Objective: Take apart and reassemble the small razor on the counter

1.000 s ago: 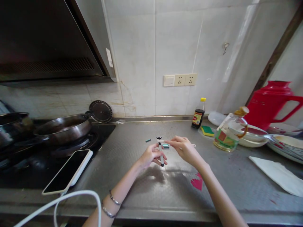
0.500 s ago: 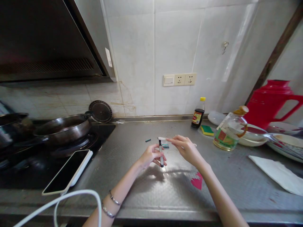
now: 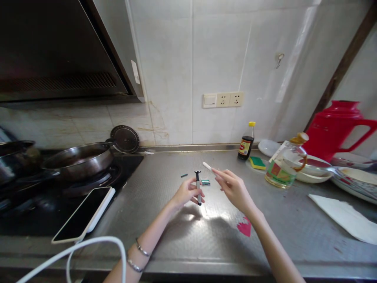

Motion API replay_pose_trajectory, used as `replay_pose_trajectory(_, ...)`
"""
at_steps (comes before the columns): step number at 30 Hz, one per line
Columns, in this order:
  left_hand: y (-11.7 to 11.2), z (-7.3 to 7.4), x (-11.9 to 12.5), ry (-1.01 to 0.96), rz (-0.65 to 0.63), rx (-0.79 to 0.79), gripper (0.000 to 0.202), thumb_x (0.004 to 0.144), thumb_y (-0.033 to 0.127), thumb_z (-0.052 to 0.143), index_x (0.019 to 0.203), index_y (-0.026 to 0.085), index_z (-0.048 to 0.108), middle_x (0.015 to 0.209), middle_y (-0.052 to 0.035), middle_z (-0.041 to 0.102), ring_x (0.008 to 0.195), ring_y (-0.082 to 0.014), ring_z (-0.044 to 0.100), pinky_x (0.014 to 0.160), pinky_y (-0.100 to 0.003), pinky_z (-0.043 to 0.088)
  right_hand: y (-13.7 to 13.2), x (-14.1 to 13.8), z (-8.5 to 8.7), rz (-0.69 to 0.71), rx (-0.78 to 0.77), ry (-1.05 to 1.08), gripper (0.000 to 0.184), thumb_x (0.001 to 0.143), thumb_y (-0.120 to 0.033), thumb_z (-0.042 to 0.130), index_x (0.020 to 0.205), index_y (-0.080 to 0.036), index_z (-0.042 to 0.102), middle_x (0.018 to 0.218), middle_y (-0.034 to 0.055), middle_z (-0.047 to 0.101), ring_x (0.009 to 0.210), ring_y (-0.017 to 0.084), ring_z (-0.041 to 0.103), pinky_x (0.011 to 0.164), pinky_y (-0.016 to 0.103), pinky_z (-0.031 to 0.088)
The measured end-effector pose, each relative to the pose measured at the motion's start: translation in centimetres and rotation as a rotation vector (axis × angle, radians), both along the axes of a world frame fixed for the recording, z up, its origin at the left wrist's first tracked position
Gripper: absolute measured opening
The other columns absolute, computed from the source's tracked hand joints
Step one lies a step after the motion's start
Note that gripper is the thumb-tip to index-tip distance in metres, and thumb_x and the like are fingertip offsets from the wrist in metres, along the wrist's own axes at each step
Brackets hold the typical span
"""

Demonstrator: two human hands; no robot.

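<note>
Razor-like tool (image 3: 198, 188) is showing grey handle, blk head + blk end. Thin stick (image 3: 207, 166) is reading wht; sm. cylinders (image 3: 205, 182), dk grn. Worktop (image 3: 161, 173) is looking metallic gry w/ fine textured pattern. Cut-out (image 3: 244, 227) is showing pink. Sponge (image 3: 258, 162): grn top, yel beneath. Bottle (image 3: 246, 146) is appearing v. dk, w/ yel cap, red/yel label. Jug (image 3: 282, 169) is bearing grn label, red patch. Flask (image 3: 332, 131) is showing red. Phone (image 3: 84, 214): blk screen, wht edge. Tiles (image 3: 165, 59) are reading pale gry, yel-brn streaks low.

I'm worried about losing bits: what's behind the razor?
Green cylinders on the counter show just past the right side of the razor. The razor and left hand cover whatever lies directly behind them.
</note>
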State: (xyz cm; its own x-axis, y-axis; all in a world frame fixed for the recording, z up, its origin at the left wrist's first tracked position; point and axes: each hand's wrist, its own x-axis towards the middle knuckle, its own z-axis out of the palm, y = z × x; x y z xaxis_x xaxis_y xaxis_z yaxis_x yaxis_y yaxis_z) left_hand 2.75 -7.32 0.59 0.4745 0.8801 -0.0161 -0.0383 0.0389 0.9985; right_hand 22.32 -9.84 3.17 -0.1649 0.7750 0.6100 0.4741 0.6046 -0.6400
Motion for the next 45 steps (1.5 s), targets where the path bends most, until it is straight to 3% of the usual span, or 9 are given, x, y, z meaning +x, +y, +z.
replay_pose_trajectory(4,0.4,-0.7,0.3,0.037,0.068,0.076,0.043,0.068,0.034,0.068,0.101,0.016,0.049,0.07,-0.0038,0.065,0.058,-0.0166,0.064,0.049,-0.023,0.047,-1.7,-2.1,-1.5,-0.04,-0.174,0.341,0.043,0.085,-0.041,0.047,0.122,-0.021,0.055,0.072,0.0002,0.049,0.042,0.005,0.04,0.034,0.018,0.035)
replay_pose_trajectory(7,0.6,-1.1,0.3,0.039,0.093,0.114,0.041,0.069,0.032,0.067,0.102,0.015,0.05,0.072,-0.0047,0.065,0.06,-0.0155,0.064,0.051,-0.023,0.046,-2.8,-3.5,-2.5,-0.024,-0.316,0.51,0.048,0.083,-0.045,0.048,0.123,-0.019,0.054,0.064,-0.0026,0.048,0.036,0.004,0.038,0.031,0.018,0.032)
replay_pose_trajectory(11,0.6,-1.1,0.3,0.032,0.094,0.136,0.04,0.069,0.03,0.066,0.103,0.014,0.051,0.071,-0.0044,0.064,0.06,-0.0149,0.063,0.053,-0.024,0.047,-3.1,-4.5,-2.9,0.004,-0.41,0.569,0.053,0.081,-0.046,0.051,0.126,-0.017,0.051,0.052,-0.0068,0.043,0.033,0.005,0.037,0.03,0.018,0.031)
replay_pose_trajectory(20,0.9,-1.6,0.2,0.01,0.084,0.162,0.041,0.069,0.032,0.068,0.103,0.014,0.053,0.069,-0.0035,0.064,0.061,-0.0146,0.062,0.052,-0.023,0.046,-2.8,-5.7,-3.3,-0.004,-0.385,0.548,0.054,0.082,-0.047,0.05,0.127,-0.018,0.05,0.052,-0.0063,0.041,0.034,0.006,0.037,0.029,0.018,0.034)
replay_pose_trajectory(30,1.2,-2.5,0.4,-0.009,0.065,0.138,0.05,0.066,0.037,0.07,0.106,0.014,0.052,0.067,-0.001,0.061,0.057,-0.013,0.059,0.053,-0.024,0.047,-4.4,-8.0,-4.2,-0.132,-0.278,0.531,0.046,0.087,-0.041,0.042,0.128,-0.019,0.049,0.065,-0.0011,0.05,0.037,0.006,0.038,0.033,0.021,0.036)
replay_pose_trajectory(37,0.9,-2.2,0.6,-0.036,0.031,0.082,0.053,0.063,0.038,0.071,0.106,0.015,0.051,0.069,-0.0015,0.062,0.059,-0.0143,0.061,0.054,-0.026,0.05,-4.7,-8.1,-4.6,-0.17,-0.248,0.474,0.046,0.088,-0.041,0.04,0.128,-0.022,0.05,0.067,0.0033,0.055,0.045,0.011,0.047,0.035,0.022,0.037)
replay_pose_trajectory(45,0.9,-1.5,0.2,-0.097,0.107,0.085,0.045,0.067,0.037,0.069,0.102,0.016,0.05,0.072,-0.0033,0.064,0.066,-0.0179,0.064,0.059,-0.03,0.052,-5.2,-7.7,-5.9,-0.189,-0.221,0.496,0.047,0.087,-0.043,0.042,0.126,-0.019,0.052,0.066,0.0037,0.058,0.051,0.013,0.05,0.041,0.022,0.038)
